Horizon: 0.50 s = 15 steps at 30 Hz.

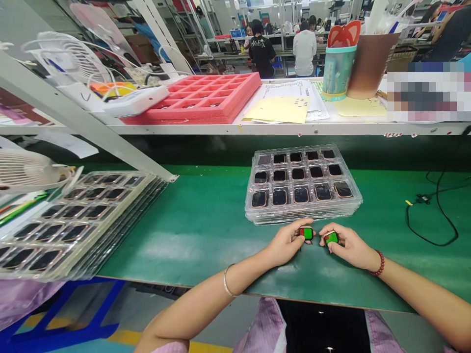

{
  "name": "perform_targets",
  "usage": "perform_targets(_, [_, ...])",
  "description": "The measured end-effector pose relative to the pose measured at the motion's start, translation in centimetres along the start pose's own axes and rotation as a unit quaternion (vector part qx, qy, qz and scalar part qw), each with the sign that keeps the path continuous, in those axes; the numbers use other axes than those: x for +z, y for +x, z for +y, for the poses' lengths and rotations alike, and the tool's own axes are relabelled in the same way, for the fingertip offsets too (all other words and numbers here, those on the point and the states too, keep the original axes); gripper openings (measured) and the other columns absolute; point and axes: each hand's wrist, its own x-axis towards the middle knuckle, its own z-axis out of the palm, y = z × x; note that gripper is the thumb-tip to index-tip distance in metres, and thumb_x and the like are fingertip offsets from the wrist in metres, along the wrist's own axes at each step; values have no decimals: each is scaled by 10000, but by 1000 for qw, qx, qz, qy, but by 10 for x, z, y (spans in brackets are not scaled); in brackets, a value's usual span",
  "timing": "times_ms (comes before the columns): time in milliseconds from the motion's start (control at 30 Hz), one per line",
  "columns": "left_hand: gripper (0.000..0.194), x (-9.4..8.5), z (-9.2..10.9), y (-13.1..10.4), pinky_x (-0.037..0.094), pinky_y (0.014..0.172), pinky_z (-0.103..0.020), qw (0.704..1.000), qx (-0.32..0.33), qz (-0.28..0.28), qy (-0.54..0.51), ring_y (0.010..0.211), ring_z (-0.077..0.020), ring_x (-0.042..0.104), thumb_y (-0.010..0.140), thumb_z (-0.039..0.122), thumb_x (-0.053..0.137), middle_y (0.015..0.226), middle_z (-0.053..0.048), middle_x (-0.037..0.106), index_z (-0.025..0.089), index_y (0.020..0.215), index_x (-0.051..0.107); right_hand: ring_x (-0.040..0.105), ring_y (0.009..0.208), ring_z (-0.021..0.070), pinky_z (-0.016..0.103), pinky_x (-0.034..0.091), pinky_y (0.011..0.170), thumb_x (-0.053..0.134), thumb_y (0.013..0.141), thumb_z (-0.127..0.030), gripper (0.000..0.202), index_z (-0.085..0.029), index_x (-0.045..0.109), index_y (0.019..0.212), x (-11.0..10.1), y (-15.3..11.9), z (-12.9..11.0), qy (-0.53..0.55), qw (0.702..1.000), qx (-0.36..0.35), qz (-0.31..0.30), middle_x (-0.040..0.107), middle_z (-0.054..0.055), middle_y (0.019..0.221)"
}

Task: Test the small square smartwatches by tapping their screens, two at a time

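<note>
My left hand [286, 245] is closed around a small square smartwatch [306, 233] whose lit screen is mostly green with a red part. In my right hand [349, 246] sits a second smartwatch [331, 237], also lit green and red, gripped between thumb and fingers. The two watches are held side by side, slightly apart, above the green table mat [206, 235]. Just beyond them lies a stack of clear plastic trays [303, 215]; its top tray holds rows of dark-screened watch bodies [301, 195]. No straps show on the held watches.
More clear trays of dark watch faces [73, 230] stand stacked at the left, near a white fan [29, 169]. A black cable [430, 240] lies at right. The shelf above bears a red foam tray [209, 95], papers [283, 105] and a teal cup [338, 71].
</note>
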Motion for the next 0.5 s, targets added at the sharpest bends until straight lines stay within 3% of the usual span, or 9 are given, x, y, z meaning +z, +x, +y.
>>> perform_targets(233, [409, -1, 2, -1, 442, 579, -225, 1000, -16, -5, 19, 828, -186, 656, 848, 260, 494, 1092, -127, 651, 168, 1246, 474, 549, 653, 140, 245, 460, 567, 504, 815, -145, 152, -182, 544, 957, -2, -1, 2, 18, 1000, 4, 7, 630, 36, 780])
perform_targets(500, [342, -2, 6, -2, 426, 565, -215, 999, -15, -9, 29, 798, -171, 656, 888, 328, 435, 1048, -125, 674, 152, 1150, 568, 541, 627, 141, 227, 427, 519, 498, 837, -190, 75, -173, 564, 867, -4, -2, 1, 7, 1000, 0, 13, 625, 32, 694])
